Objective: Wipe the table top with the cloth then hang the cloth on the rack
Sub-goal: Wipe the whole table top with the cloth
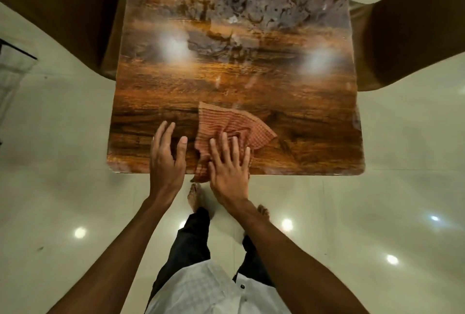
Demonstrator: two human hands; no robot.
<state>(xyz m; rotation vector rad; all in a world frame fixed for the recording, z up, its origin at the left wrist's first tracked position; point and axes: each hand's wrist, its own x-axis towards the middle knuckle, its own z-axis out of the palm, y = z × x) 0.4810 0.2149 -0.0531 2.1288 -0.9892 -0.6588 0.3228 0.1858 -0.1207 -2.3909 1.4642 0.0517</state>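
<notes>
From the head camera, a glossy wood-grain tabletop (226,82) stretched away from the person, with two bright light reflections on its surface. A reddish checked cloth (234,122) lay crumpled near the tabletop's near edge, slightly right of its middle, with one corner drooping over that edge.

The right hand (227,165) lay flat, palm down, on the near part of the cloth, its fingers (235,145) spread and extended rather than curled, pressing the cloth onto the tabletop without gripping it. The left hand (167,160) was just beside the cloth on its left, over the bare tabletop at the near edge, fingers loosely open and holding nothing; whether it touched the surface could not be told.

Dark brown chairs (75,11) stood at the left and right sides. Below, the person's bare feet (196,195) stood on a pale shiny floor (63,200).
</notes>
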